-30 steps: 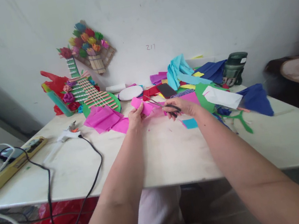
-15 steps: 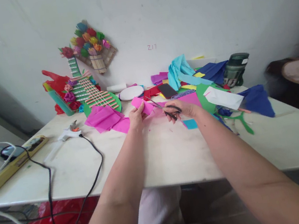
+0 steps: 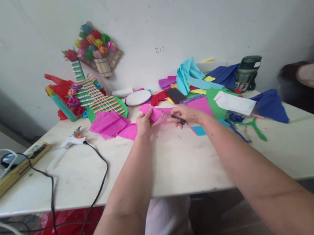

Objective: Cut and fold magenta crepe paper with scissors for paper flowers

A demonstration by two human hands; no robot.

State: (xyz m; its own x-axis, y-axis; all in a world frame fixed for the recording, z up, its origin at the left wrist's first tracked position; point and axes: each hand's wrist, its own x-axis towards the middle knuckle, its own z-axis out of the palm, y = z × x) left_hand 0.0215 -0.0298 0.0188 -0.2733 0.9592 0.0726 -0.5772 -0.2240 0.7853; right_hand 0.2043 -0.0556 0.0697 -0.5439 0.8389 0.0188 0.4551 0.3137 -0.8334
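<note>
Between the thumb and fingers of my left hand (image 3: 145,122) is a small piece of bright pink paper (image 3: 154,114). My right hand (image 3: 181,116) is closed around the handles of a pair of scissors (image 3: 178,119) with dark grips. The blades point left and meet the paper's right edge; they look closed or nearly so. A larger pink sheet (image 3: 200,107) lies behind my right hand, and a crumpled magenta sheet (image 3: 109,124) is left of my left hand. A blue paper piece (image 3: 200,130) rests below my right wrist.
A glue gun (image 3: 72,139) with a black cord lies left, by a power strip (image 3: 12,175). At the back stand a guitar-shaped craft (image 3: 106,106) and a green bottle (image 3: 248,73). A phone (image 3: 175,95), coloured papers and a white folded paper (image 3: 235,103) spread along the right.
The scissors, spread open across the paper's edge before, have come together. My right hand has closed and shifted slightly left; my left hand has barely moved.
</note>
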